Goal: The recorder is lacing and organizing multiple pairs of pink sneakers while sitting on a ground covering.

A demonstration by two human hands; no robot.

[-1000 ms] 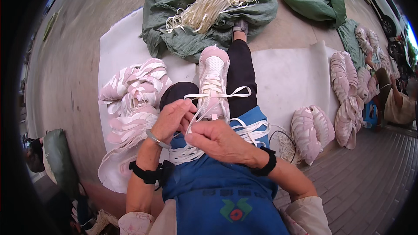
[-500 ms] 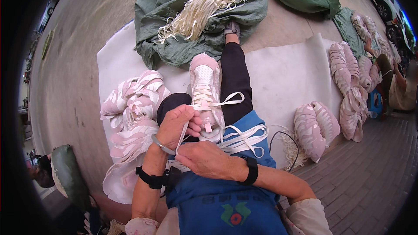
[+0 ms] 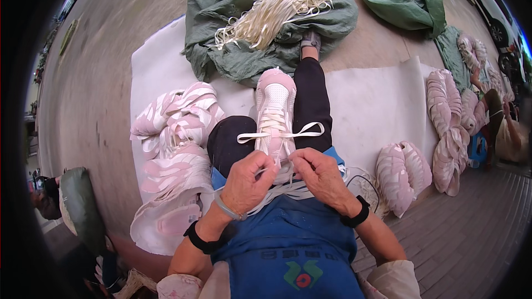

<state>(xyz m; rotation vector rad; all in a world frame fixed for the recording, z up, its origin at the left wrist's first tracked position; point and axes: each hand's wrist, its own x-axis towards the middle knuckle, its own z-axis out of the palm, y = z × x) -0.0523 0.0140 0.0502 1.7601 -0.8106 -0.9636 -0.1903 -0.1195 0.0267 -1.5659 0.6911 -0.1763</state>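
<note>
A pink and white sneaker (image 3: 275, 99) lies between my legs, toe pointing away from me. A cream shoelace (image 3: 307, 129) crosses its tongue, and its two loose ends stick out to left and right. At the left side of the ankle opening, my left hand (image 3: 249, 184) is closed, with a pale strand of lace between its fingers. My right hand (image 3: 321, 176) pinches at the right side of the opening. What sits in that pinch is too small to make out. More white laces lie across my blue apron (image 3: 288, 232), partly behind the hands.
Pink and white shoe uppers (image 3: 180, 127) are heaped on a white sheet (image 3: 371, 97) to the left; more shoe pieces (image 3: 402, 174) stand at right. A cream lace bundle (image 3: 280, 8) rests on a green sack (image 3: 208, 16) ahead. Another person (image 3: 512, 133) sits far right.
My hands have moved apart, from crossed at the left to either side of the shoe opening. A lace end now sticks out on the left too. The whole view has shifted slightly.
</note>
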